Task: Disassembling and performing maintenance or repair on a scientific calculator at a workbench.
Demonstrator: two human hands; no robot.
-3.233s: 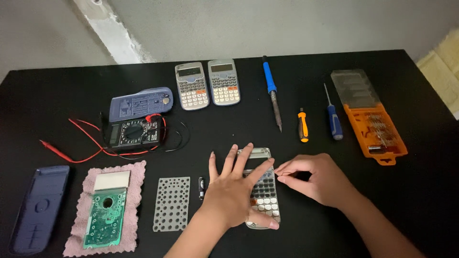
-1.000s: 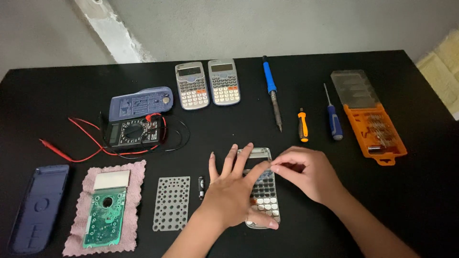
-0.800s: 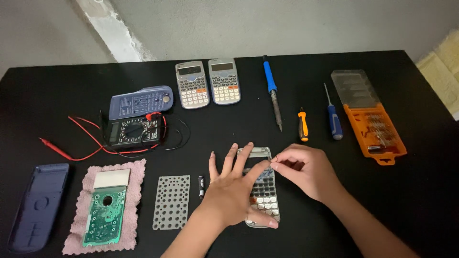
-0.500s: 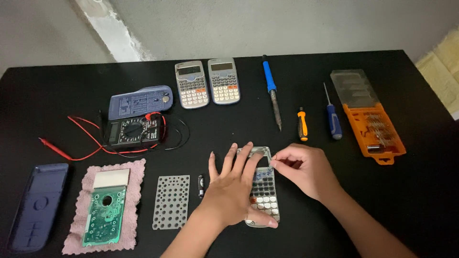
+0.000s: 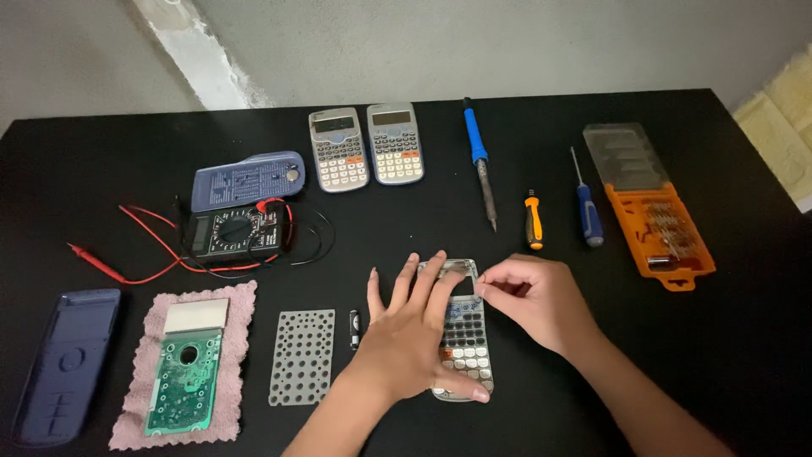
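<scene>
A grey calculator front shell with its keys (image 5: 463, 349) lies on the black table (image 5: 406, 228) in front of me. My left hand (image 5: 412, 333) rests flat on it with fingers spread, pressing it down. My right hand (image 5: 534, 298) pinches at the shell's upper right edge near the display window; whatever sits between thumb and forefinger is too small to make out. A perforated grey key mat (image 5: 303, 356) and a small black battery (image 5: 355, 329) lie just left of my left hand.
A green circuit board (image 5: 183, 380) rests on a pink cloth (image 5: 241, 305). A blue back cover (image 5: 68, 364), a multimeter with red leads (image 5: 234, 233), two calculators (image 5: 367, 155), a soldering iron (image 5: 480, 169), two screwdrivers (image 5: 558, 218) and an orange bit case (image 5: 658, 227) surround them.
My right hand has shifted slightly up along the shell's right edge toward the display. The left hand stays pressed on the keys.
</scene>
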